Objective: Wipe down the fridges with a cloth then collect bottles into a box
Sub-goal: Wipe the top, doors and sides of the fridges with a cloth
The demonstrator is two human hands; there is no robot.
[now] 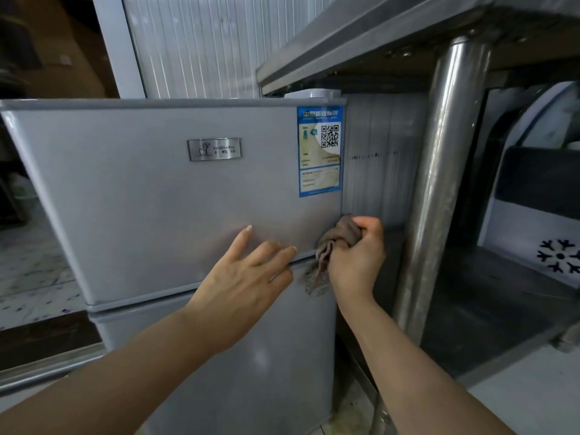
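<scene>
A small grey two-door fridge [150, 199] fills the middle of the view, with a metal badge and a blue energy label on its upper door. My left hand [248, 277] rests flat on the lower part of that upper door, fingers straight. My right hand [357, 255] grips a crumpled brown cloth [337, 238] and holds it against the lower right corner of the upper door, at the seam with the lower door. A tail of the cloth hangs over the lower door.
A stainless steel table with a thick round leg [439, 183] stands close on the right, its top overhanging the fridge's corner. A white freezer with a snowflake mark [558, 255] sits under it. Corrugated wall panels [204, 42] rise behind. Tiled floor lies at left.
</scene>
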